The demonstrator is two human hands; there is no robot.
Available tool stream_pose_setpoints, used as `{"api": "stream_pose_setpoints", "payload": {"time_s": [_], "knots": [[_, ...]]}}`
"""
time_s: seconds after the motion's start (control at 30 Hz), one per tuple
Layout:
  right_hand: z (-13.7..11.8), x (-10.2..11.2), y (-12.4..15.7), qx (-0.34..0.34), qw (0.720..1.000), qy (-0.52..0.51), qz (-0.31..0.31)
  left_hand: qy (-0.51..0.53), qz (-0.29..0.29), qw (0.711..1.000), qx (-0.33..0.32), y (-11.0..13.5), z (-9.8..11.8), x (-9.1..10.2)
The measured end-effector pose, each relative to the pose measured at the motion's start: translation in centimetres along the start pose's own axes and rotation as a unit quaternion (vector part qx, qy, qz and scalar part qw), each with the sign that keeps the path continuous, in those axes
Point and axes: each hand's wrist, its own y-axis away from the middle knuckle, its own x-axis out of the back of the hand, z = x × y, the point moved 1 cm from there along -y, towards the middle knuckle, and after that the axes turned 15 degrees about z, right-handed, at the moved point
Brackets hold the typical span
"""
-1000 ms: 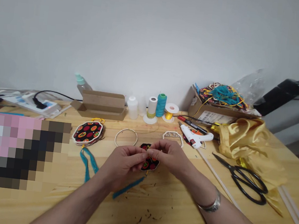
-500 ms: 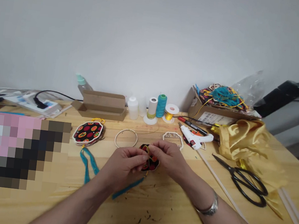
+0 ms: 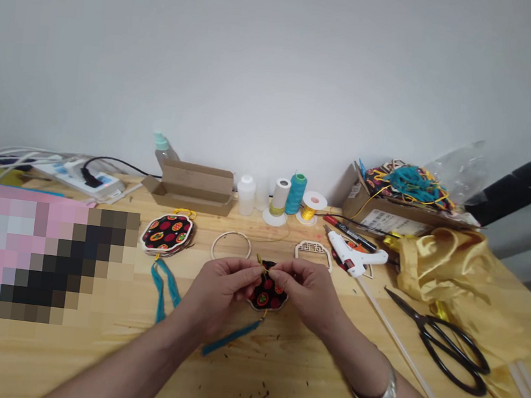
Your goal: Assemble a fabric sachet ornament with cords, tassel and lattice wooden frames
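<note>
Between my hands lies a small dark pendant [image 3: 268, 300] of red-and-orange patterned fabric with a pale scalloped edge. A teal tassel [image 3: 232, 337] trails from its lower end. My left hand [image 3: 221, 286] pinches the yellow cord [image 3: 265, 267] at the pendant's top between thumb and index finger. From the other side, my right hand [image 3: 315, 294] pinches that same cord, its fingertips close to the left ones. Other fingers of both hands are curled and partly hidden. Behind them rest a thin wooden ring [image 3: 233, 233] and a wooden lattice frame [image 3: 315, 249].
Finished-looking pendants [image 3: 168, 236] are stacked at left, near a cardboard box [image 3: 193, 200]. Teal thread [image 3: 296, 195] and other spools stand at the back. At right are a glue gun [image 3: 355, 255], black scissors [image 3: 450, 348], gold cloth [image 3: 449, 271] and a filled carton [image 3: 379, 215].
My fingertips have shifted slightly up at the cord, and more of the pendant shows below them. The whole view has moved a little, so things sit further right.
</note>
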Motion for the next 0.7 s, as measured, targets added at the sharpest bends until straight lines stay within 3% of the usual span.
{"api": "stream_pose_setpoints", "payload": {"time_s": [0.1, 0.2, 0.3, 0.43, 0.57, 0.63, 0.7], "knots": [[0.0, 0.0, 0.4, 0.059, 0.998, 0.019, 0.026, 0.004, -0.006, 1.000, 0.004, 0.0, -0.2, 0.1], [-0.1, 0.0, 1.1, 0.192, 0.975, 0.093, 0.066, 0.029, -0.014, 0.999, 0.016, 0.1, -0.3, 0.1], [-0.1, -0.1, 1.8, 0.340, 0.920, 0.174, 0.081, 0.057, -0.022, 0.998, 0.033, 0.2, -0.3, 0.0], [0.0, -0.2, 2.3, 0.491, 0.818, 0.291, 0.067, 0.081, -0.022, 0.995, 0.057, 0.1, -0.5, 0.0], [-0.1, 0.0, 2.6, 0.563, 0.735, 0.376, 0.046, 0.092, -0.012, 0.993, 0.079, 0.1, -0.6, -0.1], [-0.2, 0.0, 2.7, 0.579, 0.712, 0.395, 0.031, 0.092, -0.006, 0.992, 0.087, 0.1, -0.7, -0.1], [-0.2, 0.0, 2.7, 0.583, 0.710, 0.394, 0.016, 0.095, -0.011, 0.991, 0.088, 0.1, -0.8, -0.1]]}}
